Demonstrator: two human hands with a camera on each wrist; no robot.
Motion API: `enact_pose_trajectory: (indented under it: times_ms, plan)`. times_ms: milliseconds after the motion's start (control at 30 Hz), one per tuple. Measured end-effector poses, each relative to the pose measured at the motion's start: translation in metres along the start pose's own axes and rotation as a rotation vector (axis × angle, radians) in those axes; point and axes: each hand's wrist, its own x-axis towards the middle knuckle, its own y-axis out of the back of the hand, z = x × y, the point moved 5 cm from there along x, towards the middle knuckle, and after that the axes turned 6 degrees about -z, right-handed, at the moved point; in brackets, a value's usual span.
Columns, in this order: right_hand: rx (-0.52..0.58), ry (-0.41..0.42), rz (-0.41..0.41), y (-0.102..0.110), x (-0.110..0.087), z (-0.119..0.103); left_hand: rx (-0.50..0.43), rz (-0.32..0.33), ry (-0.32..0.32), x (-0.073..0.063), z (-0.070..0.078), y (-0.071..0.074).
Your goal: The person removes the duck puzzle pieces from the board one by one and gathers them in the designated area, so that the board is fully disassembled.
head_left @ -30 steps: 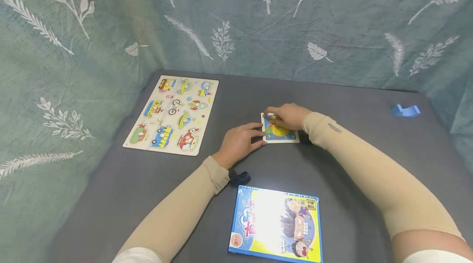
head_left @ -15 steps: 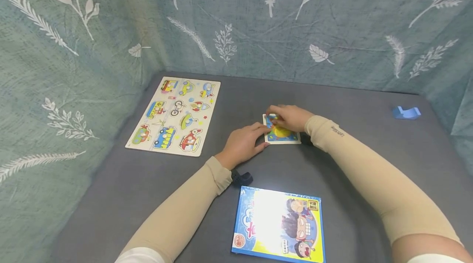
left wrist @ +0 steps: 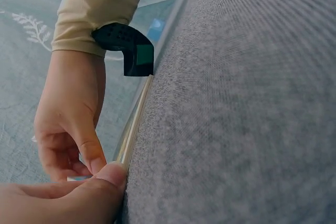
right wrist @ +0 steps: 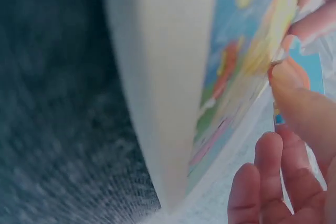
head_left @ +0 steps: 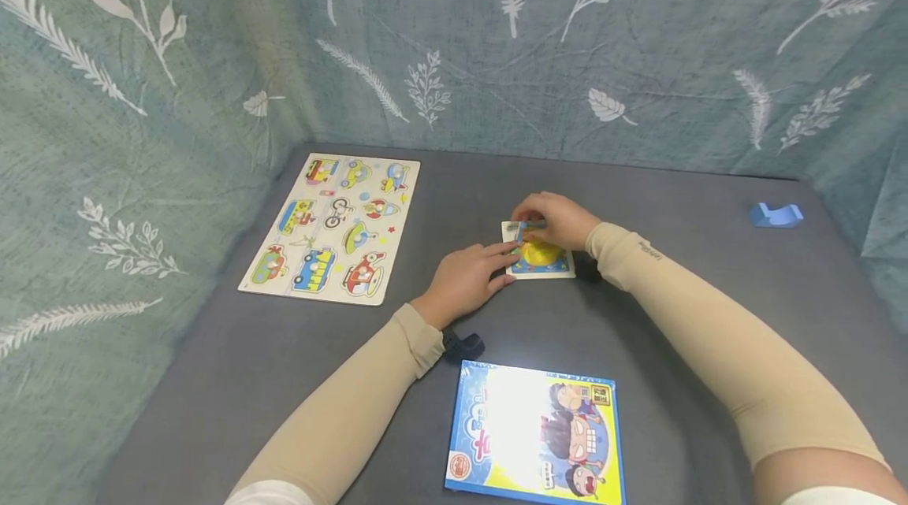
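A small square jigsaw puzzle (head_left: 541, 272), blue and yellow with a pale border, lies on the grey table. My right hand (head_left: 560, 223) is over its top edge and pinches a blue and orange puzzle piece (right wrist: 316, 69) between thumb and fingers; the right wrist view shows the piece tilted up at the puzzle's surface. Where the piece stood, the upper left corner of the tray is partly bare. My left hand (head_left: 464, 280) rests at the puzzle's left side, fingers extended onto its surface. In the left wrist view its thumb (left wrist: 113, 174) presses at the puzzle's edge.
A wooden peg puzzle board (head_left: 386, 241) with vehicle pictures lies at the back left. Nearer the person is a shiny cartoon-covered box or book (head_left: 592, 481). A small blue curved holder (head_left: 776, 215) stands far right. A green patterned cloth (head_left: 482, 95) hangs behind.
My left fingers have slid from the puzzle's left edge further onto it. My right hand has raised the piece, baring part of the tray's upper left corner.
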Motion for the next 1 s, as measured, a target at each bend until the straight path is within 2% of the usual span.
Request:
enact_pose_trajectory:
  times_ms: [133, 233, 367, 433, 633, 767, 867, 1000]
  plan:
    - [0.084, -0.033, 0.012, 0.005, -0.006, 0.006, -0.003, -0.020, -0.008, 0.000, 0.001, 0.000]
    - [0.196, -0.080, 0.041, 0.016, -0.016, 0.012, -0.013, -0.034, -0.004, 0.000, 0.000, 0.000]
    - [0.373, -0.147, 0.073, 0.035, -0.038, 0.028, -0.036, -0.047, 0.018, 0.000, -0.002, 0.001]
    - [0.409, -0.186, 0.080, 0.043, -0.051, 0.040, -0.039, -0.043, 0.022, 0.001, -0.001, 0.001]
    - [0.341, -0.368, 0.125, 0.042, -0.090, 0.076, -0.012, -0.045, -0.004, 0.001, 0.001, 0.001]
    - [0.340, -0.466, 0.161, 0.034, -0.105, 0.087, -0.001, -0.052, 0.002, 0.001, 0.001, 0.000]
    - [0.290, -0.496, 0.197, 0.031, -0.111, 0.091, -0.003, -0.046, 0.011, 0.001, 0.001, -0.001]
    - [0.225, -0.491, 0.215, 0.029, -0.110, 0.093, -0.010, -0.036, 0.013, 0.000, 0.000, -0.001]
